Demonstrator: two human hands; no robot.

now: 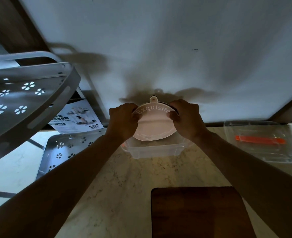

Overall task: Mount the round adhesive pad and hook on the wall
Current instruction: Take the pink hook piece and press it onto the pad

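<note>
A dim, plain white wall (176,40) rises behind a marbled countertop (124,177), and the clear plastic tub (152,150) standing at the wall's foot serves as the landmark here. Directly above the tub, the round adhesive pad (154,124), printed "Exquisite", is held up before the wall, its small tab (153,99) pointing upward. The left hand (122,121) pinches the pad's left rim and the right hand (186,117) pinches its right rim, fingers curled tight. No separate hook is distinguishable. Whether the pad touches the wall yet cannot be told. The risks, as I judge them: uneven pressure from either side could set it crooked or trap air, and fingers on the sticky face would weaken the bond. A slip would drop it into the tub. Left of the tub lie a leaflet (76,117) and a perforated white rack (28,97); right of it, a clear tray (258,141).
</note>
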